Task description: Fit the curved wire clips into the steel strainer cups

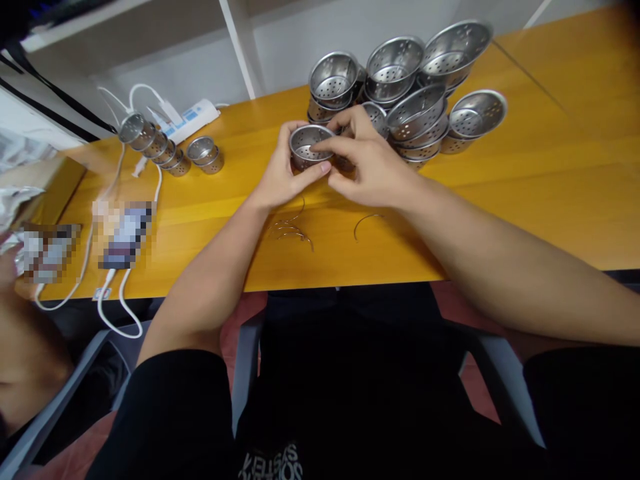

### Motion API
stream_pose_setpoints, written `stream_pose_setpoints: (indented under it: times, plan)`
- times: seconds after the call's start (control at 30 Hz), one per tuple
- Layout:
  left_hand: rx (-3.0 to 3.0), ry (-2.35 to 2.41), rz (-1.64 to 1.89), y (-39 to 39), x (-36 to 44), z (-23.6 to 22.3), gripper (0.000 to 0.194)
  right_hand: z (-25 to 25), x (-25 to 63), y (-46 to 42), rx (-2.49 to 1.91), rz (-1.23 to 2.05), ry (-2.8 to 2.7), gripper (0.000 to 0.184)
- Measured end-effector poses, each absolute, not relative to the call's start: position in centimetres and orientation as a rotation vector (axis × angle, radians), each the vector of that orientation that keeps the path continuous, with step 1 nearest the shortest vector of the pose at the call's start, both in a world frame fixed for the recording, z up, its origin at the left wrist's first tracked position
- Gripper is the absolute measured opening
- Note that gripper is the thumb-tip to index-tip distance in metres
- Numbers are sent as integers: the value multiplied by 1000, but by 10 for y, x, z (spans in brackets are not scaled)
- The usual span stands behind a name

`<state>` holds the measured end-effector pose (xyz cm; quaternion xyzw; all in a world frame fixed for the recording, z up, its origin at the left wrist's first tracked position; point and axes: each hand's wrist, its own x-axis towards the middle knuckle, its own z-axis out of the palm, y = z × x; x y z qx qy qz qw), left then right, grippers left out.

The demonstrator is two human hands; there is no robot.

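My left hand (285, 170) is wrapped round a small perforated metal strainer basket (305, 155), with the thumb along its near side. The basket's open top faces up. From the right, my right hand (367, 157) reaches over its rim, index finger inside the basket and thumb low against the outer near side. Whether those fingers hold anything small inside is hidden. On the table below my hands lie several thin curved wires (293, 231), and one more curved wire (361, 223) lies apart to the right.
Stacked larger strainer baskets (417, 120) stand behind my right hand. A leaning stack of small baskets (155, 143) and a short stack (205, 155) stand left, near a power strip (193, 120). A phone (127, 237) with white cables lies nearer. Another person's arm (30, 347) shows far left.
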<state>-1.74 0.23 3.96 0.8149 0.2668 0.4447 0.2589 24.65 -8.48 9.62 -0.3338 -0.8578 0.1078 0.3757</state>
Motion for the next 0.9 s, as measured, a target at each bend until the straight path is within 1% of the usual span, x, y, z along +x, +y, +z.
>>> stream_pose_setpoints:
  times: [0.07, 0.17, 0.23, 0.37, 0.5, 0.6, 0.77, 0.9]
  plan:
    - [2206, 751, 1173, 2, -21, 41, 105, 101, 247, -87, -879, 245, -2181, 61]
    - [2237, 847, 1160, 3, -29, 45, 92, 109, 248, -92, -936, 215, -2157, 66]
    - [2247, 921, 1132, 4, -35, 46, 89, 113, 248, -95, -983, 222, -2112, 64]
    - [2237, 965, 1017, 8, -40, 38, 90, 117, 247, -100, -1034, 267, -2023, 58]
    - [2226, 930, 987, 9, -37, 30, 80, 119, 246, -102, -1038, 314, -2043, 49]
    - [2259, 916, 984, 8, -34, 30, 75, 121, 245, -102, -1057, 305, -2038, 49]
    - [2272, 1017, 994, 11, -30, 25, 73, 119, 245, -101, -1032, 253, -2078, 52]
    - [2208, 1029, 1048, 17, -27, 13, 77, 117, 244, -101, -1034, 257, -2086, 45]
